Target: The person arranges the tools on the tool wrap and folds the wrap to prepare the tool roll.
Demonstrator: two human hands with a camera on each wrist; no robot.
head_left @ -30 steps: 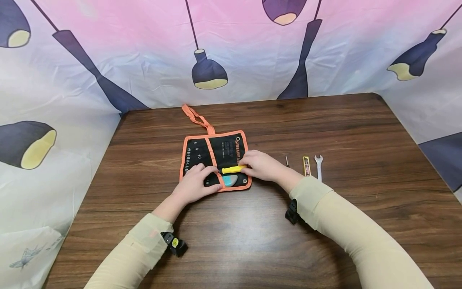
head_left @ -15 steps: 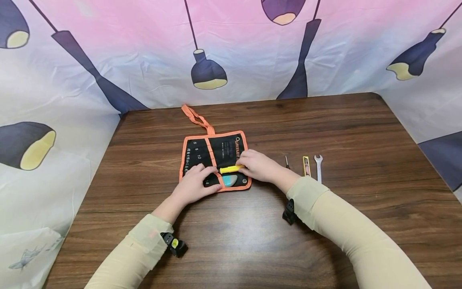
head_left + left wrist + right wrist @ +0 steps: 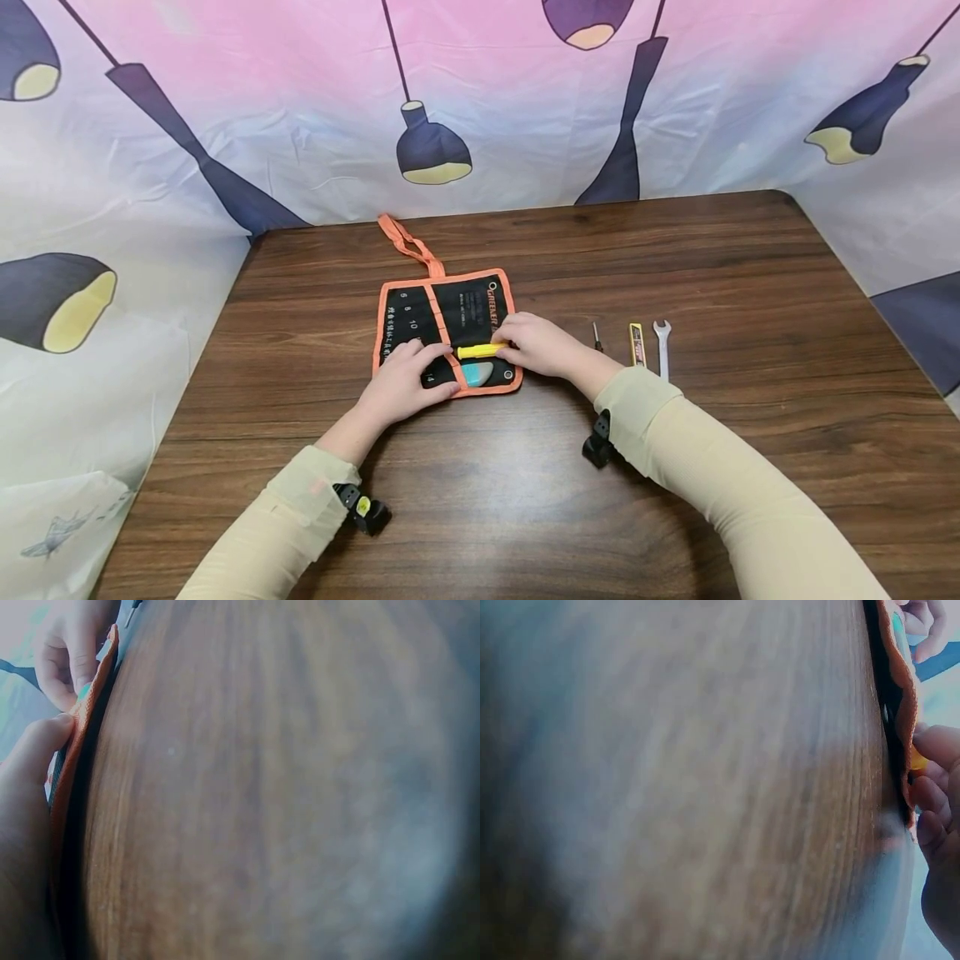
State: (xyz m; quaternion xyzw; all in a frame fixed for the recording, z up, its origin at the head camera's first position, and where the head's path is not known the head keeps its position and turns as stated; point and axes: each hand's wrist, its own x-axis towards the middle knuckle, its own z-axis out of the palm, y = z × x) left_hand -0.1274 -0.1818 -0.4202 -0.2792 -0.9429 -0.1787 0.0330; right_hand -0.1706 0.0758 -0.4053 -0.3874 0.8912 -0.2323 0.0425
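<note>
A black tool pouch [image 3: 471,312] with orange trim and printed numbers lies spread on the table. My right hand [image 3: 542,343] pinches one end of a yellow pen-shaped tool [image 3: 476,352]; its other end meets the pouch's orange pocket edge. In the right wrist view, a bit of the yellow tool [image 3: 919,759] shows between the fingers. My left hand [image 3: 403,379] rests on the pouch, index fingertip by the yellow tool and thumb [image 3: 56,731] on the orange border. Between them, a teal-and-grey rounded tool end [image 3: 477,374] sticks out of a pocket.
Right of the pouch lie a small dark-handled screwdriver [image 3: 597,336], a narrow yellow packet [image 3: 637,343] and a metal open-end wrench [image 3: 662,346], partly behind my right forearm. The pouch's orange strap [image 3: 408,244] stretches toward the table's back edge.
My right hand has shifted slightly left with the yellow tool, whose dark tip has slipped under the pocket edge. My left hand stays in place.
</note>
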